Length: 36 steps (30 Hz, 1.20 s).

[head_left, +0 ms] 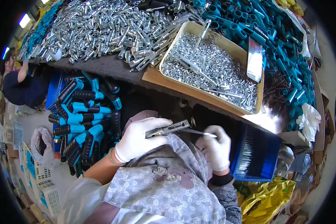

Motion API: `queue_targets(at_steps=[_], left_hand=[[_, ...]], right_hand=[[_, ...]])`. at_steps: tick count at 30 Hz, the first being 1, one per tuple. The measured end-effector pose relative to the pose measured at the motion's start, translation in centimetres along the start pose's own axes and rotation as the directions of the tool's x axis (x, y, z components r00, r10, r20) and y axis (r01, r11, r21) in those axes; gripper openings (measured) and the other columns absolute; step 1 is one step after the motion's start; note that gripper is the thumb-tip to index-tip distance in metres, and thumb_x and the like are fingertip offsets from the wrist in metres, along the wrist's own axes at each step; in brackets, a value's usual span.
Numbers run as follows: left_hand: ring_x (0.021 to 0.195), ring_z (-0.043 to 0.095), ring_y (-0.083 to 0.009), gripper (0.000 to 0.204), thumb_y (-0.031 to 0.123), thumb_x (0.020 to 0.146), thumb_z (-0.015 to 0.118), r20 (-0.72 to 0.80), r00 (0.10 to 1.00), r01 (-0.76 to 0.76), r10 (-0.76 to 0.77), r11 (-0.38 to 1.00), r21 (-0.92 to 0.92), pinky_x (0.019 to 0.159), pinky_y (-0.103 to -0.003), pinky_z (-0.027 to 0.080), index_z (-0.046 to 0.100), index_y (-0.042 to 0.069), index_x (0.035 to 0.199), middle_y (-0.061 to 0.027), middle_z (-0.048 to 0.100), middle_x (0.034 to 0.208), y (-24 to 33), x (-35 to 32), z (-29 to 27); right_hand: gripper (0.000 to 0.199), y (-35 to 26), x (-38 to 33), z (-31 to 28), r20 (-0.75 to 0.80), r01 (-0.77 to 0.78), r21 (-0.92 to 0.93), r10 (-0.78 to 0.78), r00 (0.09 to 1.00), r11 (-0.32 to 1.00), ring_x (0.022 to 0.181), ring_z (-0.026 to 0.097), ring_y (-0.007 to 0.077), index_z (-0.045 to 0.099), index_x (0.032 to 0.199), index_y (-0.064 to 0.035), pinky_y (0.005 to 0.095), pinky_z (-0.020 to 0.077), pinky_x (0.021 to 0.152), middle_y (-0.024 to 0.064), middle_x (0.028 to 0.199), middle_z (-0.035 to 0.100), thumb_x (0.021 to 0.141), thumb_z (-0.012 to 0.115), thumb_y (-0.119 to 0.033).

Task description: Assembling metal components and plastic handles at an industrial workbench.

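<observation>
across the upper frame, the worktop (112,69) carries metal parts (100,26) and a nut tray (212,61). below, at centre, the left hand (140,138) has its grip closed round a metal tool (168,129); the right hand (216,147) pinches a thin pin (202,132) at the tool's tip.
</observation>
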<state>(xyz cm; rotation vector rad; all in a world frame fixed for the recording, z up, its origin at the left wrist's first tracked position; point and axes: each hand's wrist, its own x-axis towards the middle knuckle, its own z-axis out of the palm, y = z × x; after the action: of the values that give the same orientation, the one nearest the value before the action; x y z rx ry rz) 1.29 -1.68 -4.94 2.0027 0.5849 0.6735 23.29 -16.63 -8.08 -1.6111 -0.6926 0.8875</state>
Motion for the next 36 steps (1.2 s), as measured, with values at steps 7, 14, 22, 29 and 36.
queue_targets(at_steps=[7, 14, 22, 29, 36], left_hand=[[0.080, 0.070, -0.0290, 0.033, 0.019, 0.078, 0.082, 0.113, 0.991, -0.085, 0.078, 0.994, 0.064, 0.072, -0.034, 0.055, 0.073, 0.003, 0.105, -0.0130, 0.071, 0.091, 0.2, -0.7, -1.3], [0.082, 0.070, -0.0313, 0.029, 0.018, 0.078, 0.081, 0.141, 0.988, -0.082, 0.067, 0.991, 0.105, 0.072, -0.036, 0.055, 0.073, 0.006, 0.102, -0.0125, 0.071, 0.092, 1.1, -0.8, 0.0], [0.083, 0.070, -0.0308, 0.028, 0.015, 0.077, 0.081, 0.120, 0.988, -0.106, 0.102, 0.994, 0.030, 0.074, -0.036, 0.055, 0.073, 0.005, 0.102, -0.0126, 0.072, 0.093, 0.7, -1.2, 0.0], [0.082, 0.069, -0.0311, 0.027, 0.015, 0.076, 0.081, 0.107, 0.988, -0.114, 0.108, 0.992, 0.055, 0.075, -0.036, 0.054, 0.073, 0.006, 0.101, -0.0116, 0.071, 0.091, 0.4, -1.3, 0.5], [0.083, 0.072, -0.0239, 0.031, 0.008, 0.073, 0.085, 0.154, 0.984, -0.067, 0.093, 0.983, -0.169, 0.075, -0.032, 0.056, 0.074, -0.002, 0.101, -0.0139, 0.074, 0.093, 0.0, -1.7, 0.5]], right_hand=[[0.010, -5.5, -0.4, -3.4, 0.079, 0.022, -0.077, -0.016, 0.997, 0.997, 0.070, 0.050, 0.0046, 0.064, 0.092, 0.0004, 0.0208, 0.0424, 0.064, -0.0016, 0.082, 0.060, 0.084, 0.065, -0.005], [0.017, -6.5, -0.8, -1.2, 0.289, 0.078, -0.221, -0.011, 0.957, 0.972, 0.076, 0.058, 0.0095, 0.064, 0.096, 0.0010, 0.0256, 0.0493, 0.071, 0.0036, 0.083, 0.064, 0.081, 0.068, -0.006], [0.018, -6.4, -0.9, -1.4, 0.344, -0.060, -0.127, 0.101, 0.934, 0.990, 0.078, 0.058, 0.0095, 0.063, 0.099, 0.0017, 0.0248, 0.0494, 0.074, 0.0039, 0.086, 0.064, 0.083, 0.067, -0.007], [0.017, -6.3, -1.2, -0.6, 0.351, -0.054, -0.149, 0.103, 0.931, 0.987, 0.079, 0.058, 0.0089, 0.063, 0.101, 0.0021, 0.0249, 0.0492, 0.074, 0.0035, 0.085, 0.063, 0.087, 0.067, -0.008], [0.029, -4.4, -2.3, 1.2, 0.385, 0.484, -0.309, -0.358, 0.851, 0.819, 0.077, 0.066, 0.0305, 0.058, 0.103, -0.0033, 0.0345, 0.0527, 0.070, 0.0132, 0.088, 0.062, 0.082, 0.077, -0.007]])
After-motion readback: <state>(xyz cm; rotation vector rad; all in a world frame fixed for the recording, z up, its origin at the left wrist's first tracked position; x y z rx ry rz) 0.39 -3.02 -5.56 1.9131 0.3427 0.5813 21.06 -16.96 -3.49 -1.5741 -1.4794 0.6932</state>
